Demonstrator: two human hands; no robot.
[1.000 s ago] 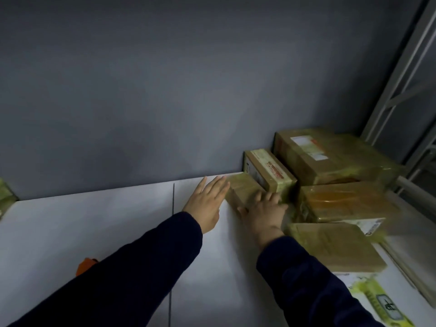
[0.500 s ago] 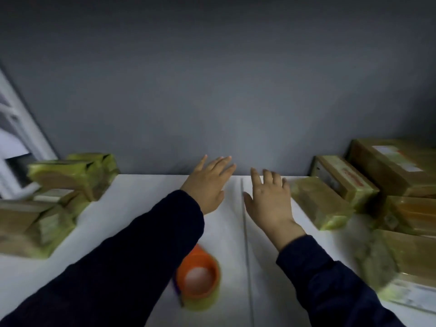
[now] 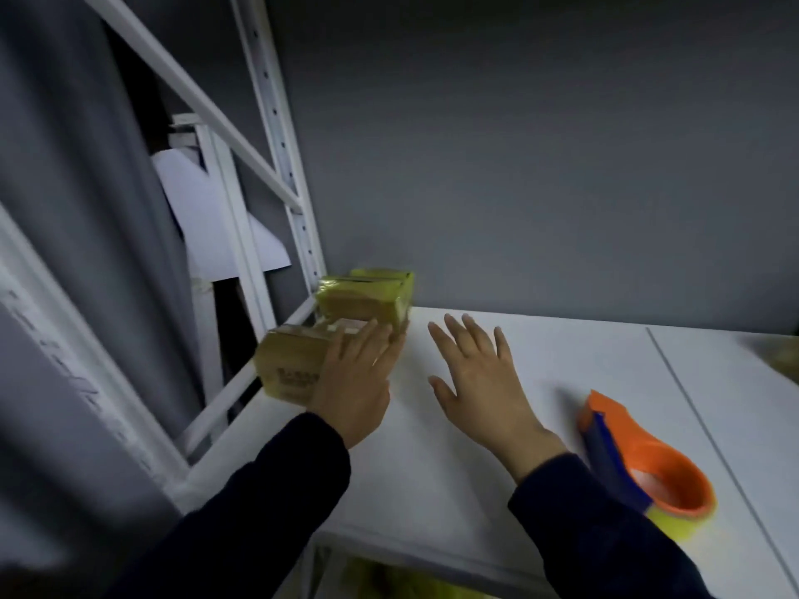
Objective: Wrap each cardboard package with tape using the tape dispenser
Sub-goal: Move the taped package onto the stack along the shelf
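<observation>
Hidden or unclear items first: the left hand [image 3: 355,382] covered the right end of the nearer package [image 3: 289,364], so contact between palm and cardboard could not be confirmed. The print on that package's front was blurred and unreadable. A yellowish-brown shape [image 3: 783,357] at the right edge was cut off by the frame and could not be identified. Count: two packages in plain sight (both glossy with yellowish tape), the farther package [image 3: 367,296] just behind the nearer, both in the left rear corner of the white table [image 3: 540,352] beside the metal rack [image 3: 276,136]. One orange tape dispenser [image 3: 644,464] lay on the table, just right of the right forearm, untouched. The left hand's fingers were straight and close together, laid over the nearer package. The right hand [image 3: 480,382] was flat above the table with its fingers spread, holding nothing.
</observation>
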